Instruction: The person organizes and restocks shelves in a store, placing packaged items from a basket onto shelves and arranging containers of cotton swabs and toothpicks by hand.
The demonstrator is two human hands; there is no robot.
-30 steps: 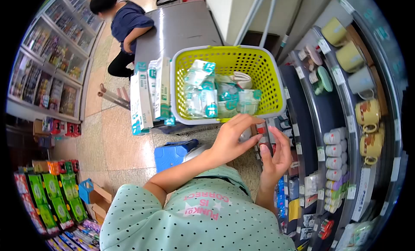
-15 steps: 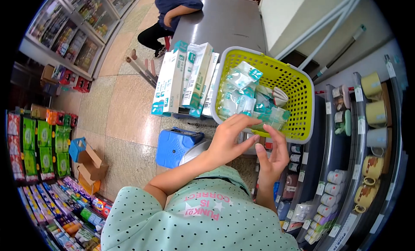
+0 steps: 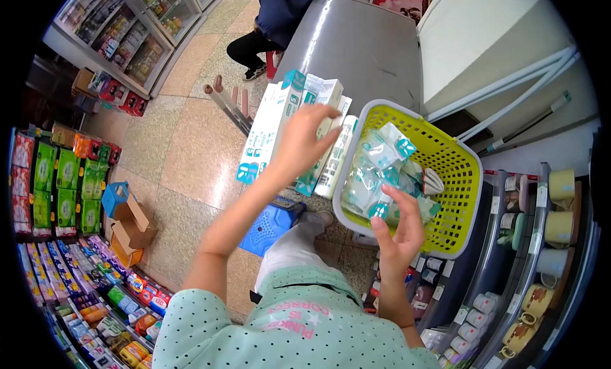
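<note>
My left hand (image 3: 304, 142) is over the upright white and teal boxes (image 3: 270, 130), its fingers apart and bent toward the narrow boxes on the right. Nothing shows between its fingers. My right hand (image 3: 401, 226) hovers at the near rim of the yellow-green basket (image 3: 455, 178), thumb and fingers apart and holding nothing. Clear plastic packets with teal labels (image 3: 382, 159) lie in the basket, beside a folded whitish cloth item (image 3: 433, 181). The boxes stand side by side just left of the basket.
A grey metal table (image 3: 356, 44) extends beyond the basket. A seated person (image 3: 280, 19) is at its far left edge. A blue plastic stool (image 3: 270, 229) is below the boxes. Shelves with mugs (image 3: 560, 226) stand right, packaged goods (image 3: 67, 184) left, and white poles (image 3: 509, 89) upper right.
My left hand has moved away from my right hand, up and left to the boxes. The view has shifted, so the basket appears further right. The person's arm on the table is less visible.
</note>
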